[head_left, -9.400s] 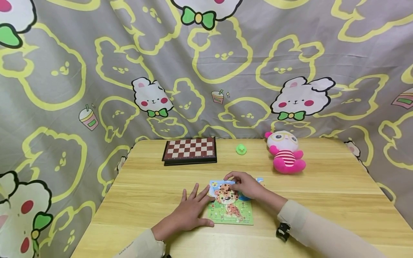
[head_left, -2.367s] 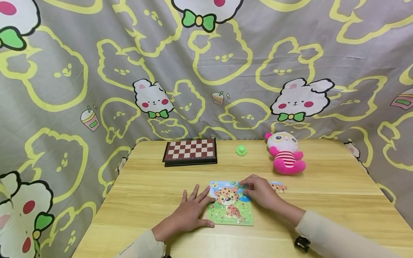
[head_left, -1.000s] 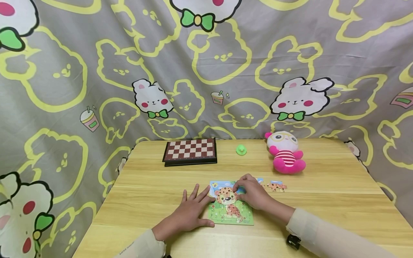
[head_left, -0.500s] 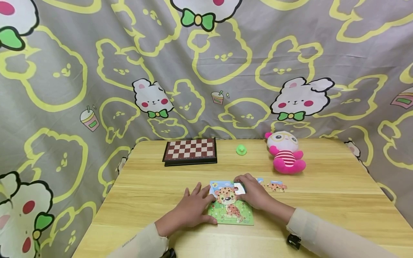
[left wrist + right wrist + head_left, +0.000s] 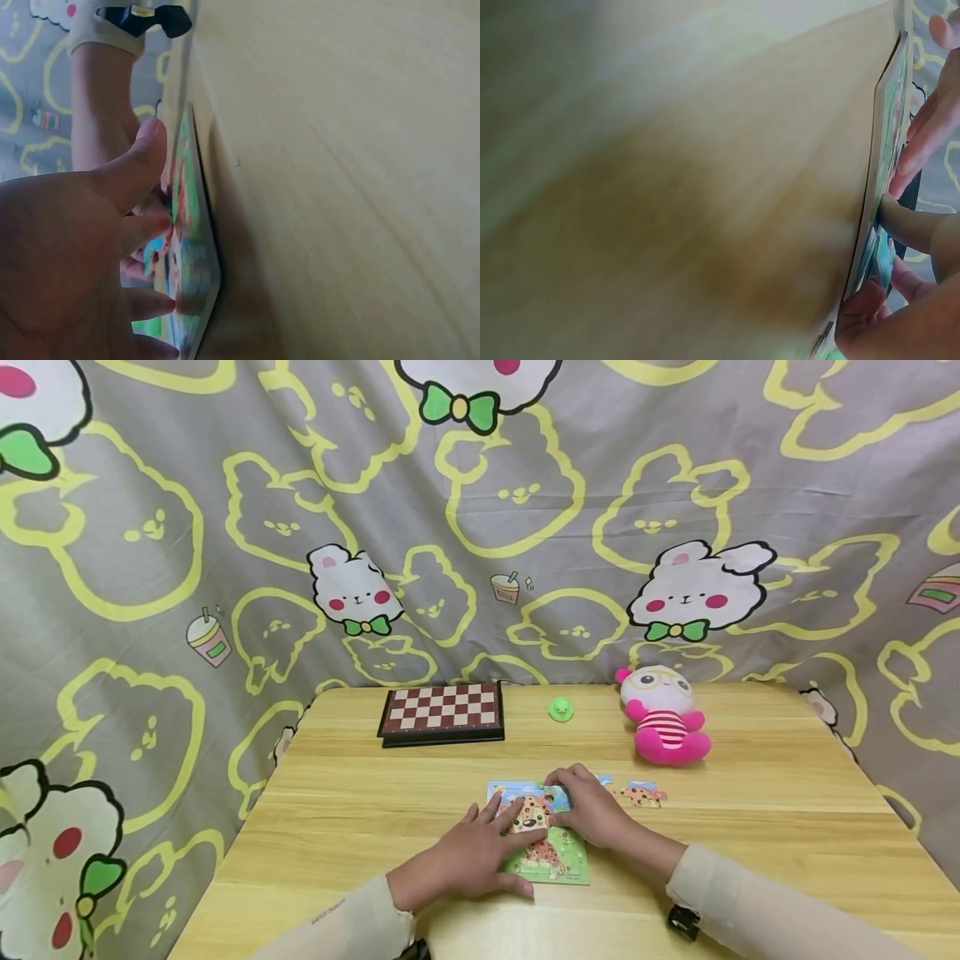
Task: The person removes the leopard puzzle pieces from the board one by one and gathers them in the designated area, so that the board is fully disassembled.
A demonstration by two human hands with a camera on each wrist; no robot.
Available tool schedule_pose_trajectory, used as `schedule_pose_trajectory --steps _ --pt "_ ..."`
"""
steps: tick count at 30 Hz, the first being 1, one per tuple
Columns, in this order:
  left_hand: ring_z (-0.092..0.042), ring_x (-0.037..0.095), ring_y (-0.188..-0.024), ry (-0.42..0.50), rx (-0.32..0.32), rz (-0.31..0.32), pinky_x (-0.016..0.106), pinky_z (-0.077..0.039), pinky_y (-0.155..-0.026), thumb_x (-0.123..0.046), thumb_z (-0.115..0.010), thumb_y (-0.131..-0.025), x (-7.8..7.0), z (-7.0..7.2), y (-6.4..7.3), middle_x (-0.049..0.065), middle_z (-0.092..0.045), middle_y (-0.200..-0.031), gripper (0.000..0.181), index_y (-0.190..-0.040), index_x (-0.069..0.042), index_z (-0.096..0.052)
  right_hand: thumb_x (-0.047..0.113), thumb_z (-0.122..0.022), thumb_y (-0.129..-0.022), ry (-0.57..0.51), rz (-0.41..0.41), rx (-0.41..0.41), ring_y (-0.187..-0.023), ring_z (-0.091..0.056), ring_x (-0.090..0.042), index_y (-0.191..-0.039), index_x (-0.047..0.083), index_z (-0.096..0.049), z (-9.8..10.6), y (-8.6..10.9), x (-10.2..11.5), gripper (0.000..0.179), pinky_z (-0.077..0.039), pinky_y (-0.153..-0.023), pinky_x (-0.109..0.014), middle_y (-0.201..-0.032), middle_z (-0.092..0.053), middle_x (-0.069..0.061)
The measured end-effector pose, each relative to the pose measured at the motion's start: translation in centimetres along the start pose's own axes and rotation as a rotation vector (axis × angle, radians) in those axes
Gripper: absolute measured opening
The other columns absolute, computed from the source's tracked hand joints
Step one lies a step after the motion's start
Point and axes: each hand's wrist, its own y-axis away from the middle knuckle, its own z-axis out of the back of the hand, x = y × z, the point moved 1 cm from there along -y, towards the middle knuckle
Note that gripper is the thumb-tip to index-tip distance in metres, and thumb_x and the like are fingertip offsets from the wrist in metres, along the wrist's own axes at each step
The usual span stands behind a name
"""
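Note:
A square jigsaw puzzle with a cartoon leopard (image 5: 566,865) lies on the table in front of me. My left hand (image 5: 474,853) is spread over its left part, fingertips on the leopard picture and thumb by the lower edge. At the upper right of the puzzle, my right hand (image 5: 591,806) pinches a blue-green puzzle piece (image 5: 557,797) between thumb and fingers. The right wrist view shows that puzzle piece (image 5: 883,264) tilted up from the board. Beyond the right hand lie loose puzzle pieces (image 5: 643,794), partly hidden by it.
A folded chessboard box (image 5: 441,710) sits at the back left of the wooden table (image 5: 337,793). Further right are a small green duck toy (image 5: 560,709) and a pink plush doll (image 5: 663,718). A patterned grey curtain (image 5: 450,510) hangs behind the table.
My left hand has slid rightward from the puzzle's left edge onto the picture. Earlier the right hand moved from the upper right corner slightly left; the pinched piece has tilted, its bright glare now gone.

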Motion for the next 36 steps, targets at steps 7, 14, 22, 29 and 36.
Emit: schedule_pose_trajectory --steps 7,14,22,29,36 --pt "-0.013 0.050 -0.155 -0.038 0.031 -0.007 0.064 -0.034 -0.116 -0.080 -0.044 -0.090 -0.3 -0.5 0.0 0.012 -0.013 -0.173 0.080 -0.161 -0.051 -0.022 0.015 -0.090 -0.079 -0.002 -0.005 0.000 -0.108 -0.063 -0.026 -0.119 0.018 -0.067 0.0 -0.2 -0.1 0.046 -0.052 -0.096 -0.052 -0.111 -0.065 -0.003" --pt "-0.010 0.048 -0.156 -0.043 0.034 -0.013 0.064 -0.034 -0.116 -0.080 -0.042 -0.091 -0.3 -0.6 0.2 0.012 -0.012 -0.173 0.080 -0.161 -0.050 -0.019 0.009 -0.083 -0.086 -0.044 0.028 -0.007 -0.120 -0.063 -0.036 -0.121 0.017 -0.071 0.0 -0.2 -0.4 0.037 -0.047 -0.104 -0.059 -0.126 -0.071 -0.010" --pt "-0.009 0.049 -0.156 -0.041 0.041 -0.014 0.064 -0.033 -0.117 -0.079 -0.042 -0.091 -0.1 -0.8 0.1 0.013 -0.011 -0.173 0.080 -0.162 -0.050 -0.019 0.004 -0.072 -0.095 -0.111 0.064 0.000 -0.077 -0.055 -0.014 -0.124 0.014 -0.073 0.5 -0.1 -0.8 0.031 -0.048 -0.072 -0.031 -0.086 -0.064 0.002" --pt "-0.009 0.049 -0.156 -0.035 0.045 -0.014 0.063 -0.033 -0.117 -0.078 -0.043 -0.092 -0.1 -0.8 0.1 0.013 -0.012 -0.173 0.079 -0.162 -0.050 -0.019 0.003 -0.070 -0.097 -0.152 0.069 0.001 -0.076 -0.053 -0.011 -0.122 0.015 -0.074 0.6 0.0 -1.0 0.029 -0.046 -0.069 -0.026 -0.088 -0.065 0.003" --pt "-0.009 0.048 -0.156 -0.040 0.048 -0.013 0.062 -0.034 -0.117 -0.078 -0.043 -0.092 -0.2 -0.7 0.1 0.012 -0.012 -0.173 0.079 -0.161 -0.050 -0.019 0.002 -0.070 -0.096 -0.200 0.056 -0.017 -0.076 -0.052 -0.014 -0.123 0.014 -0.074 1.2 0.2 -1.4 0.030 -0.045 -0.068 -0.027 -0.084 -0.062 0.003"
